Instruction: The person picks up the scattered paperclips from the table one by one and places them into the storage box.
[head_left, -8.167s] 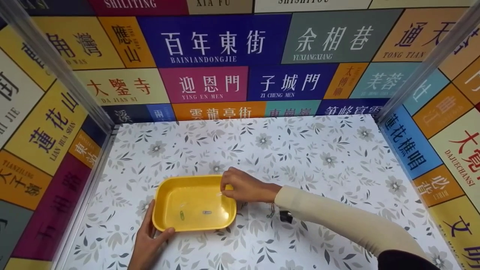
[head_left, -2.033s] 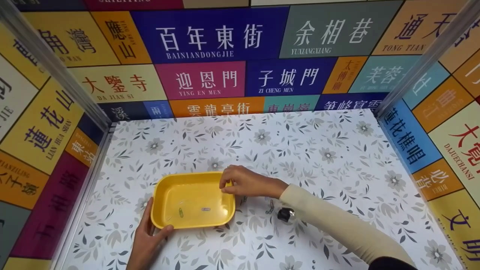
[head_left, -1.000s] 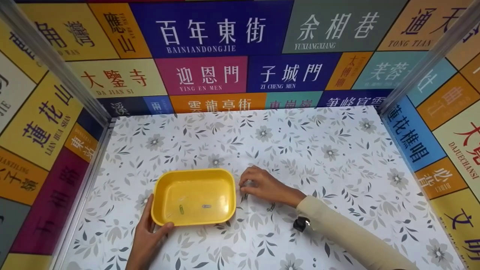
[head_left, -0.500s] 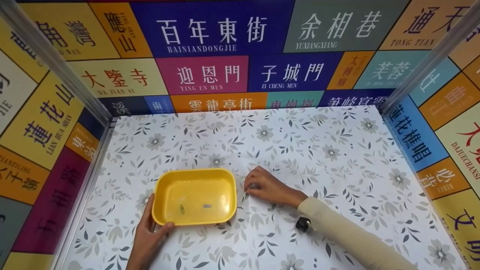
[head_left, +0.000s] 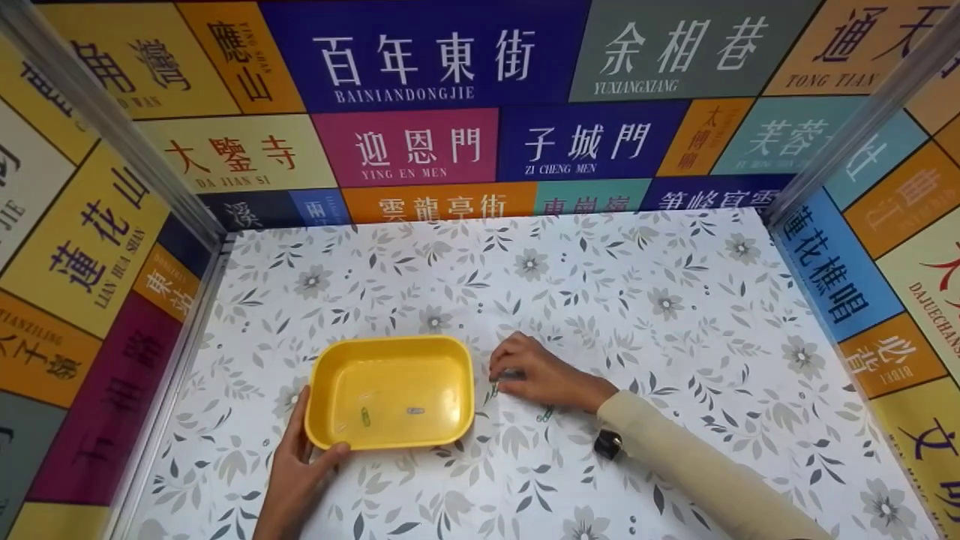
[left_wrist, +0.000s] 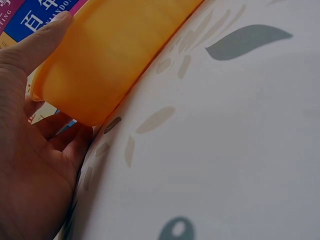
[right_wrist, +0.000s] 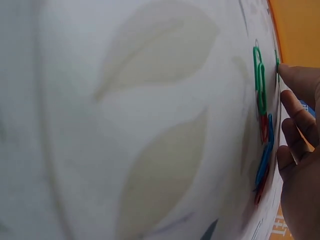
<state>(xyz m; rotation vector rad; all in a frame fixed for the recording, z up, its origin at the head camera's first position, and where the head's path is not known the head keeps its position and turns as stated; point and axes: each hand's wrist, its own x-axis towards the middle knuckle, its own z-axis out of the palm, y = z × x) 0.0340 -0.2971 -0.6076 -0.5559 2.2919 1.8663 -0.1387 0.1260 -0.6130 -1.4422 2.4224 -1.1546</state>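
Observation:
A yellow plastic tray (head_left: 390, 345) stands on the patterned tabletop. My left hand (head_left: 304, 457) holds it by its near left corner, thumb on the rim and fingers round the outside wall. Inside lie a green paper clip (head_left: 365, 416), a greyish-purple one (head_left: 415, 410) and faint pale ones. Just right of the tray, my right hand (head_left: 544, 373) is low with bent fingers, its fingertips pinching a small green paper clip (right_wrist: 278, 59) at the tabletop. Nearer the right wrist camera lie another green clip (right_wrist: 260, 82), a blue one (right_wrist: 265, 155) and red ones partly overlapped by them.
The white tabletop (head_left: 637, 480) has a grey leaf and flower print. Printed panels (head_left: 420, 67) wall it at the back and both sides, with clear posts (head_left: 847, 127) in the corners. A small black device (head_left: 608, 444) sits under my right wrist.
My right hand has moved from over the tray's right rim down to the tabletop beside it. Another pale piece shows in the tray since the oldest frame. My left hand stays on the tray.

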